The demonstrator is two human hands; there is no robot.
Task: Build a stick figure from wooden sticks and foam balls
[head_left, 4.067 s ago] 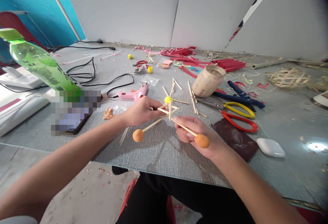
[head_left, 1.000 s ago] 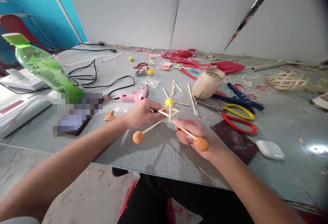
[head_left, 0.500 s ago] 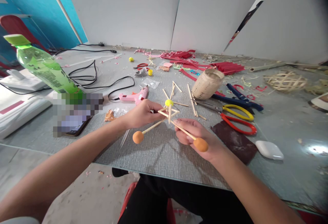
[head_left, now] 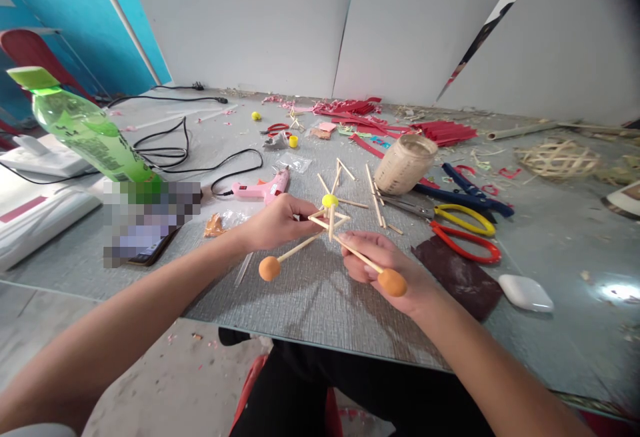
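Note:
Between my hands is a small figure of thin wooden sticks [head_left: 331,222], topped by a yellow ball [head_left: 330,201]. Two sticks slant from it toward me, each ending in an orange ball; the left ball [head_left: 269,268] hangs over the table and the right ball [head_left: 393,282] lies over my right palm. My left hand [head_left: 285,221] is closed on the figure's left side, its fingertips partly hidden behind the sticks. With thumb and fingers, my right hand [head_left: 373,260] pinches the right slanting stick near its upper end.
A pink glue gun [head_left: 265,188] lies beyond my left hand. To the right are a jar [head_left: 406,163], scissors [head_left: 465,240], blue pliers [head_left: 470,190], dark sandpaper [head_left: 457,277] and a white case [head_left: 526,292]. A green bottle [head_left: 90,133] stands left. Red strips [head_left: 445,133] lie behind.

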